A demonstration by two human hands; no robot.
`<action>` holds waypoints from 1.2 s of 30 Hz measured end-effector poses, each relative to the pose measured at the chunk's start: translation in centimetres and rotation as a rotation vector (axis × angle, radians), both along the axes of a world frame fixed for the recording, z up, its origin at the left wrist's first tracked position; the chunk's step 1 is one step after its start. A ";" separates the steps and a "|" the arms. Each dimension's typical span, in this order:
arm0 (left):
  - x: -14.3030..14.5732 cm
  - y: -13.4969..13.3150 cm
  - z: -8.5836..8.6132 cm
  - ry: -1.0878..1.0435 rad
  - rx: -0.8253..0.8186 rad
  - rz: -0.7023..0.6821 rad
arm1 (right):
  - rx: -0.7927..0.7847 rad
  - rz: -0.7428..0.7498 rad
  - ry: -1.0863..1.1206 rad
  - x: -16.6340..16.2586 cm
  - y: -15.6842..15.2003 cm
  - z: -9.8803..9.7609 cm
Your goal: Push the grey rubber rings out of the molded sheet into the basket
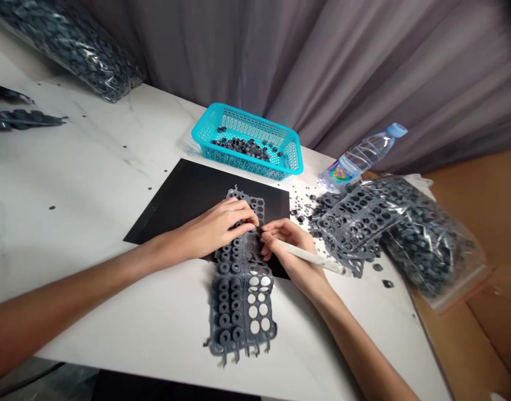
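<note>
A long dark grey moulded rubber sheet (242,312) lies partly over a black mat and partly on the white table. Ring-shaped rubber parts fill its left columns, while the right columns show open round holes. My left hand (228,220) rests across its upper part, fingers curled down onto it. In my right hand (295,248) is a slim white-handled tool (311,256), gripped like a pen, its handle slanting down to the right. The tool's tip is close to my left fingertips and hard to make out.
Small dark rubber pieces lie in a turquoise basket (247,167) beyond the black mat (176,200). To the right are a water bottle (359,159), punched rubber sheets (355,217) and a clear bag of parts (435,245). Another full bag (80,50) lies back left.
</note>
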State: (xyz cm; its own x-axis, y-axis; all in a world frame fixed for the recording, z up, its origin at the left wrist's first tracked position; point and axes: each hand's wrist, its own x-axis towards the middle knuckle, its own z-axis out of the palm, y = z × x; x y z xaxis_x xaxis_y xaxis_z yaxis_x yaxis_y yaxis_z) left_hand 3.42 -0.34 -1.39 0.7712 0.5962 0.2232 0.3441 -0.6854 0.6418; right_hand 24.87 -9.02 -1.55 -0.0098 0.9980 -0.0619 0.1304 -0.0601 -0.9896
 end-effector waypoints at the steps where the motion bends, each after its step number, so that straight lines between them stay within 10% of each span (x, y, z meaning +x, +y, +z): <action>1: 0.0 0.0 0.0 -0.003 -0.001 -0.002 | 0.000 -0.009 -0.012 -0.2 0.0 -0.1; 22: 0.0 0.4 -0.4 -0.055 -0.069 -0.016 | 0.021 -0.026 -0.093 -0.4 0.0 -0.8; 31: -0.5 -0.9 0.4 0.203 0.516 -0.088 | 0.074 -0.005 -0.270 -1.0 -0.6 0.1; 36: 0.0 -1.2 -0.6 -0.088 0.421 -0.028 | 0.214 -0.022 -0.462 -1.5 -0.8 0.0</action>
State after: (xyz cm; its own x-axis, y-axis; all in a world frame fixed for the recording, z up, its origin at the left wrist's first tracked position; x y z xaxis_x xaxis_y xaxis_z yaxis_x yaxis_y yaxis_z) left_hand 3.40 -1.56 -2.00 0.7531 0.4176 0.5084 0.2777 -0.9023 0.3298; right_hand 23.38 -9.86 -1.53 -0.0088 0.9884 0.1514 0.5586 0.1304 -0.8191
